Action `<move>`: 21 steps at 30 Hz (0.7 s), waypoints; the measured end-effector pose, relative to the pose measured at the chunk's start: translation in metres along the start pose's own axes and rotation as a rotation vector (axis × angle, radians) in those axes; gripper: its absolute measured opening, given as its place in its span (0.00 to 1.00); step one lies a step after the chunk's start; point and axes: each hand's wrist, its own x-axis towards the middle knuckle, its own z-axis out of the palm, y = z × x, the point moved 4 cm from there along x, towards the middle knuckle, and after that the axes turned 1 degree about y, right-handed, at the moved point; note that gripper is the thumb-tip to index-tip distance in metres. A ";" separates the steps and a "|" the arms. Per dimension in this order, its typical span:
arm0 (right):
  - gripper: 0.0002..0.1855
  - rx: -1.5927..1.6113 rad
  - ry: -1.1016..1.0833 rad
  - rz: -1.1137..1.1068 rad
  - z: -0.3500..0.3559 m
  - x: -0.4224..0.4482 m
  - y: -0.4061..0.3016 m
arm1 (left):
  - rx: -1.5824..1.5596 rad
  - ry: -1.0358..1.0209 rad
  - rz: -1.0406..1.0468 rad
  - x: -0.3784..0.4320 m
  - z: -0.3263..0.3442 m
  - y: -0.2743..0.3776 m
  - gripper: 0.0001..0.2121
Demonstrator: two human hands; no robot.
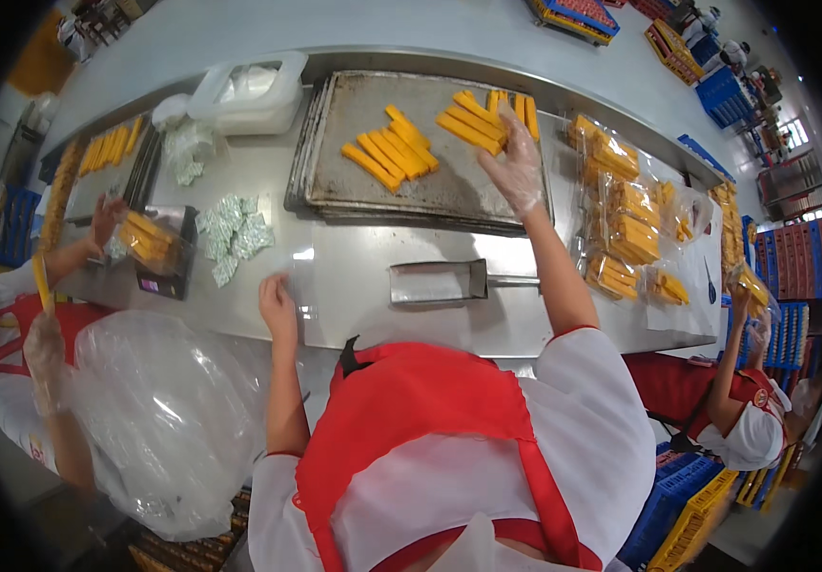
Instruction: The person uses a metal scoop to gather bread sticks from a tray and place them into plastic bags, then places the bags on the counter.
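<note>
My right hand, in a clear plastic glove, grips a bunch of yellow food sticks over the right part of a worn metal baking tray. More yellow sticks lie in a group at the tray's middle, and a few stand at its far right corner. The tray tops a stack. My left hand, bare, is at the table's near edge beside clear plastic bags; its fingers are partly curled, and whether they pinch the film is unclear. Between my hands lies an open metal trough with a handle.
Green-white sachets and a white plastic tub sit left. Bagged yellow sticks pile up right, near scissors. Co-workers flank me; the left one's gloved hand holds a stick. A big clear bag hangs at lower left.
</note>
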 end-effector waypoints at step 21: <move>0.18 -0.133 -1.408 -0.552 0.057 -0.132 -0.158 | -1.042 -0.484 -0.343 -0.055 0.129 0.104 0.31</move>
